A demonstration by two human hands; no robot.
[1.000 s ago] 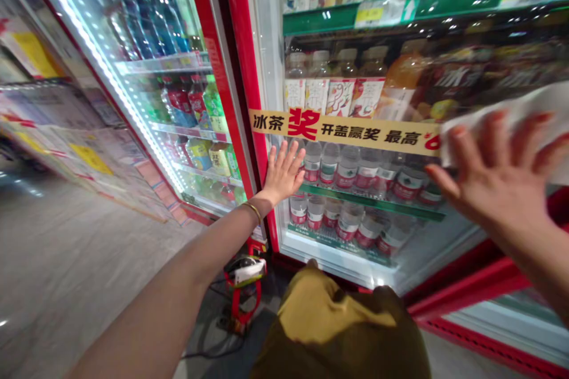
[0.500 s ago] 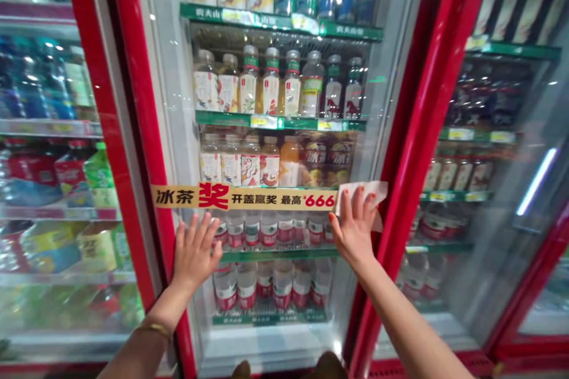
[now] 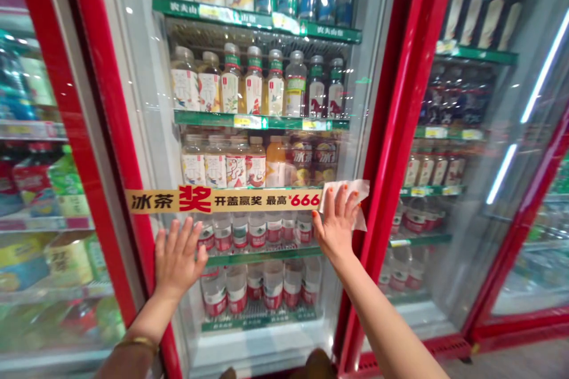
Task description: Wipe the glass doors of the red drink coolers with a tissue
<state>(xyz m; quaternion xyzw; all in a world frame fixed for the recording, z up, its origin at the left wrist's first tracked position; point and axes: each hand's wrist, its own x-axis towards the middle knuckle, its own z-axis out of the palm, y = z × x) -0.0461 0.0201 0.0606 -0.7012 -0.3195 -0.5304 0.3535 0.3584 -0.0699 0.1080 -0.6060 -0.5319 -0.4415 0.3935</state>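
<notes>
You now face the red-framed drinks cooler (image 3: pixel 395 130) square-on, with both hands on its glass door (image 3: pixel 137 100). Above them runs a yellow promo strip (image 3: pixel 222 200). Your left hand (image 3: pixel 178 257) lies flat and empty, fingers spread; your right hand (image 3: pixel 336 226) presses a white cloth (image 3: pixel 355 189) to the glass at the strip's right end – gripping or just pinning it, you can't tell.

Left hand (image 3: pixel 178 257) and right hand (image 3: pixel 336 231) reach forward, both splayed open.

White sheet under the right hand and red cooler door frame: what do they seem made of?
The crumpled white sheet looks like matte paper tissue or a wipe: thin, soft creases. The glossy red door frame looks like painted metal or plastic, from bright reflected streaks.
</notes>
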